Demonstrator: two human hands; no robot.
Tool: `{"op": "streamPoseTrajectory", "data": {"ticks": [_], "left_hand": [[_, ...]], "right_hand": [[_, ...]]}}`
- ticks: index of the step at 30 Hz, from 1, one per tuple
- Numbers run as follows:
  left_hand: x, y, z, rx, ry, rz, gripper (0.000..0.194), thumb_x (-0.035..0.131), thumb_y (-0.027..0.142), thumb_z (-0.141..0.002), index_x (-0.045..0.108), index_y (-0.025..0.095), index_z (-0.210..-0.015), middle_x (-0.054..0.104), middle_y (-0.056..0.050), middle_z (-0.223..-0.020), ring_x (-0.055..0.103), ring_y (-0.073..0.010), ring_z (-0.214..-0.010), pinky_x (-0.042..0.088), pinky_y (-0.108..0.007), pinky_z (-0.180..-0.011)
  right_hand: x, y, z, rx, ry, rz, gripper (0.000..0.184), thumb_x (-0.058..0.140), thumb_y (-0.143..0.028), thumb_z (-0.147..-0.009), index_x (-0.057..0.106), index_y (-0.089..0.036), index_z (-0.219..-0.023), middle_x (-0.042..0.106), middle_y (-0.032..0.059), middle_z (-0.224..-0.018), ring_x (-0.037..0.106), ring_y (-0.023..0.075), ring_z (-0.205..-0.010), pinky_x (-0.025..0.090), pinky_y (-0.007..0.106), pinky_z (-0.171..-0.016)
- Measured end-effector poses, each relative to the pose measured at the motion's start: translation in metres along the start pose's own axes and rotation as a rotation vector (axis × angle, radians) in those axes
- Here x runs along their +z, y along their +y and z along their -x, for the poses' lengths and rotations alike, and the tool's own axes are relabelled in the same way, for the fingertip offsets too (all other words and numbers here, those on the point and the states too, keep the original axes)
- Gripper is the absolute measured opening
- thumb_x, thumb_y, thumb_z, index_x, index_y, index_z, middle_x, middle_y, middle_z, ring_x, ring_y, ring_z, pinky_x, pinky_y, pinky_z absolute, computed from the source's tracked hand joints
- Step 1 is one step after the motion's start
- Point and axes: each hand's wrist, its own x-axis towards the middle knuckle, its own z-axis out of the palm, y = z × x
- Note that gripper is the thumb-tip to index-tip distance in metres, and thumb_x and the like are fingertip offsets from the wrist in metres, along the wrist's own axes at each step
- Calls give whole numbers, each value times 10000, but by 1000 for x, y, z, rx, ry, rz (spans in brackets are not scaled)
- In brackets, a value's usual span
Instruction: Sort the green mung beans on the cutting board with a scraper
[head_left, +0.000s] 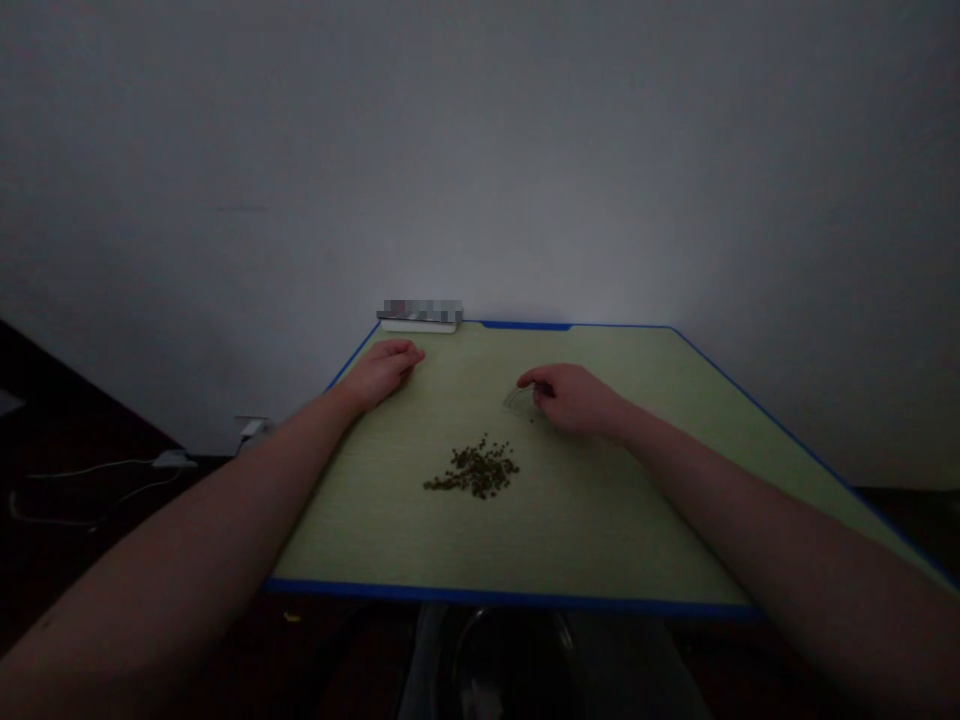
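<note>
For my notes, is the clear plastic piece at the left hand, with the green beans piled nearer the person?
No: the head view shows the clear plastic piece at the right hand, not the left hand. The green beans are piled nearer the person, as you said.

Plain indoor room, more like a corner of a home than a lab or workshop (only a leaning, nothing settles it). Bare pale wall (pixel 480 150) rising behind a green-topped worktop (pixel 592 520) with blue edging (pixel 510 598). Low on the wall, a white plug (pixel 251 430), and a thin white cable (pixel 97 466) trailing across the dark floor (pixel 75 440). At the worktop's far edge, a white box (pixel 418 325) with its top blurred. Dim, even light throughout, with no window in view.
</note>
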Motion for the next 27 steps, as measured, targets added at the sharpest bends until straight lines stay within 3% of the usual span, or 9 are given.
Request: {"op": "streamPoseTrajectory", "data": {"ticks": [6, 11, 27], "left_hand": [[-1, 0, 0, 9, -33, -31, 289, 555, 345, -730, 396, 171, -562, 336, 62, -432, 282, -46, -373, 182, -223, -377], [2, 7, 5, 1, -51, -122, 283, 551, 348, -733, 405, 171, -568, 333, 66, -424, 289, -45, -371, 191, -223, -382], [1, 5, 5, 5, -39, -171, 270, 547, 361, -731, 410, 178, -588, 322, 64, -436, 285, -51, -372, 181, -229, -387]], "right_hand": [[1, -12, 21, -94, -148, -23, 386, 463, -145, -748, 638, -164, -1091, 685, 70, -936, 603, 162, -774, 430, 254, -725], [-5, -18, 38, -92, -176, -1, 392, 455, -135, -739, 640, -153, -1084, 675, 78, -999, 603, 172, -844, 424, 260, -767], [-26, -20, 55, -30, -351, 69, 355, 504, -138, -663, 646, -207, -982, 663, 23, -745, 557, 127, -594, 352, 215, -520]]}}
